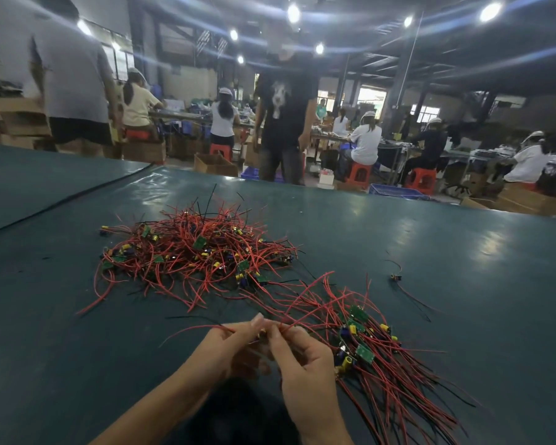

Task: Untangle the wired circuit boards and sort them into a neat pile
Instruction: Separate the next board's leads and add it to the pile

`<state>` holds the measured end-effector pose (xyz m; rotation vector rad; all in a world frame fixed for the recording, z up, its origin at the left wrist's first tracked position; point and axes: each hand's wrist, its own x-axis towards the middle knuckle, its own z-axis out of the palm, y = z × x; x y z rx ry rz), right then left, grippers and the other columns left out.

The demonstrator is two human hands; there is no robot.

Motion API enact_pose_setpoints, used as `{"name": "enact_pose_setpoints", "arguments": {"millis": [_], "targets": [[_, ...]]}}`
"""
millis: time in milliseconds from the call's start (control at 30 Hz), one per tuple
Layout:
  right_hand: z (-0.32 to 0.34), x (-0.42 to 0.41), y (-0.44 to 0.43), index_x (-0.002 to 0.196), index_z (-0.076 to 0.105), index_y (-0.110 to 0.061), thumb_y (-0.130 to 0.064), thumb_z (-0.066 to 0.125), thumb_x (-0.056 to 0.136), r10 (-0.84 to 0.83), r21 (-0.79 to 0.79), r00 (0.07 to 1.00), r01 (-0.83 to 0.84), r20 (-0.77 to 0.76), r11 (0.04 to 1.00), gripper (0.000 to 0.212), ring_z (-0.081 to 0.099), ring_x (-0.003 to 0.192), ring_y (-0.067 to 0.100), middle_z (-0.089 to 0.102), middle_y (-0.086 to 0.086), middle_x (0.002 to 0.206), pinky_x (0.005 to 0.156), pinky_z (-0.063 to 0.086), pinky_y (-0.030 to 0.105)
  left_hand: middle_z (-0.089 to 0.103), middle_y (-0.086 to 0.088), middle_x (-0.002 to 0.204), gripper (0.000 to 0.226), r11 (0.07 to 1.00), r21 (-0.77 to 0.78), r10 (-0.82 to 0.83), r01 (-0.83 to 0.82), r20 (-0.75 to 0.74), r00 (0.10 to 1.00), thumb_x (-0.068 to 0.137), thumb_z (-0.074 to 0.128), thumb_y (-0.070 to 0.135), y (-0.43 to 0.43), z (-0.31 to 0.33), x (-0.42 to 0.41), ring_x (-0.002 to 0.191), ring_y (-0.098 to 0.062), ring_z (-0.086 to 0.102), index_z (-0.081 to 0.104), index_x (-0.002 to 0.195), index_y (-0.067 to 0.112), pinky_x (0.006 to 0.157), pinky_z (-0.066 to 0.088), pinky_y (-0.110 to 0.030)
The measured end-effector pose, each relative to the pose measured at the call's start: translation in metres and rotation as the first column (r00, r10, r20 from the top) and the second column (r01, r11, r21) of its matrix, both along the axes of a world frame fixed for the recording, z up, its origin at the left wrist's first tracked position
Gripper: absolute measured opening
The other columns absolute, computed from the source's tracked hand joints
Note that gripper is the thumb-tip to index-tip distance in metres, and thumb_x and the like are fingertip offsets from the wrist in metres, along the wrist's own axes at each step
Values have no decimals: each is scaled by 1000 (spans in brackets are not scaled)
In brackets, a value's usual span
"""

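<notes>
Near front edge of tabletop (77,348), left hand (235,346) and right hand (302,358) each pinch red wires (190,329), mid-untangling; next move, likely: free this unit, lay it on sorted pile (363,351), wires aligned.

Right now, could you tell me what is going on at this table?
A person is untangling wired circuit boards on a green table. The left hand and the right hand each pinch red wires. The tangled heap lies farther back; a straighter sorted pile lies beside the right hand. One stray piece lies apart on the right.
</notes>
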<state>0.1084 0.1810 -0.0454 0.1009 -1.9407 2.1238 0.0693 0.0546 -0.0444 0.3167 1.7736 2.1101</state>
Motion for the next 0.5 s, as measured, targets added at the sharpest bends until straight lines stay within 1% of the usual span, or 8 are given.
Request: {"name": "enact_pose_setpoints", "arguments": {"millis": [67, 167, 233, 267, 300, 333, 400, 500], "targets": [[-1, 0, -2, 84, 80, -20, -9, 62, 91, 8, -3, 1000, -7, 9, 1000, 22, 65, 75, 25, 62, 31, 94, 70, 57, 40, 72, -22, 99, 53, 999, -50, -9, 10, 10, 1000, 77, 57, 58, 2, -3, 1, 82, -28, 68, 74, 102, 15, 75, 56, -31], [-3, -2, 0, 81, 80, -21, -7, 62, 90, 4, -45, 1000, -3, 21, 999, 25, 69, 76, 20, 67, 27, 92, 67, 58, 28, 70, -26, 99, 51, 999, -49, 5, -7, -30, 1000, 81, 56, 55, 3, -4, 2, 81, -28, 66, 74, 101, 12, 73, 53, -30], [-3, -5, 1, 79, 81, -20, -6, 62, 90, -17, -81, 999, 20, 37, 997, 25, 71, 82, 26, 72, 21, 87, 73, 59, 34, 70, -26, 94, 46, 999, -24, 45, -47, -71, 996, 81, 58, 48, 4, -3, 3, 81, -33, 68, 75, 96, 7, 73, 55, -32], [-3, -6, 2, 79, 81, -19, -6, 62, 90, -37, -98, 998, 42, 57, 994, 25, 71, 81, 28, 73, 17, 82, 75, 59, 39, 71, -25, 88, 45, 997, -19, 75, -77, -104, 992, 80, 59, 45, 4, -2, 3, 79, -36, 68, 75, 89, 4, 73, 55, -35], [-3, -7, 3, 77, 80, -19, -7, 63, 90, -59, -109, 995, 67, 80, 992, 24, 70, 74, 25, 73, 12, 74, 72, 59, 38, 71, -22, 78, 44, 993, -24, 109, -113, -144, 984, 78, 61, 44, 5, -1, 3, 71, -36, 67, 75, 78, 3, 69, 55, -35], [-2, -8, 4, 76, 80, -20, -8, 63, 90, -83, -113, 991, 94, 101, 989, 25, 64, 61, 16, 68, 5, 61, 61, 56, 31, 69, -16, 68, 42, 989, -34, 139, -147, -179, 974, 75, 62, 45, 5, 1, 4, 61, -29, 64, 74, 67, 5, 63, 54, -32], [0, -9, 11, 75, 80, -21, -12, 64, 90, -136, -132, 980, 155, 149, 979, 23, 41, 41, 2, 47, -10, 43, 41, 36, 15, 64, -9, 58, 40, 984, -37, 162, -174, -215, 963, 71, 62, 44, 5, 5, 5, 51, -17, 57, 69, 54, 9, 55, 49, -25], [2, -12, 22, 78, 80, -18, -16, 65, 89, -195, -222, 955, 245, 225, 944, 19, 22, 36, 3, 29, -12, 41, 37, 21, 16, 63, -8, 56, 41, 986, -49, 141, -158, -256, 956, 77, 66, 41, 1, 8, 4, 48, -15, 56, 68, 51, 9, 53, 48, -23]]}}
